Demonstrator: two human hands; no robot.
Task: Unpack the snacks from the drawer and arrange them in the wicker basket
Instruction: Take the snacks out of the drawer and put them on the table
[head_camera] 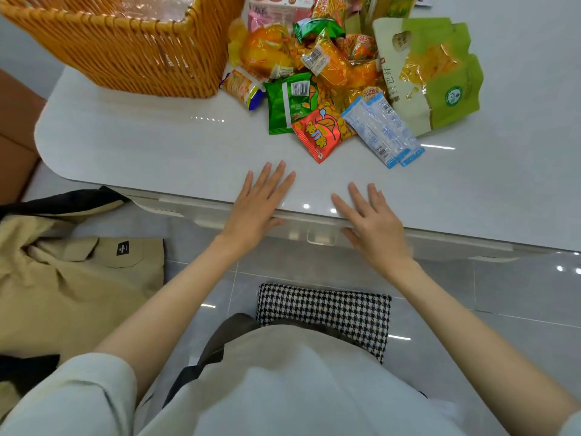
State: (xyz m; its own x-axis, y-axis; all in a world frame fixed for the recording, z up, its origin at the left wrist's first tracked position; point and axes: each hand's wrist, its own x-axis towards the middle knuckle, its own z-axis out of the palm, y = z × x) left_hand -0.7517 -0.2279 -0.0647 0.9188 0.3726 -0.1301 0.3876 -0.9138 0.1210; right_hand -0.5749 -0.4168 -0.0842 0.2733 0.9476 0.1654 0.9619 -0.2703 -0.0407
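Observation:
An orange wicker basket point(125, 45) stands at the far left of the white table point(157, 143). To its right lies a pile of snack packets: a red packet point(317, 135), a green packet point(289, 103), pale blue wrappers point(382, 130), orange bags point(270, 50) and a large green-and-cream bag point(440, 77). My left hand point(254, 209) and my right hand point(374, 221) rest flat on the table's near edge, fingers straight, holding nothing. Below that edge a drawer front with a clear handle point(320, 237) sits flush under the table, between my hands.
A beige coat point(72, 284) lies on a seat at the left. A houndstooth cushion point(323, 313) sits below the table in front of me. Grey floor tiles point(503, 294) show at the right.

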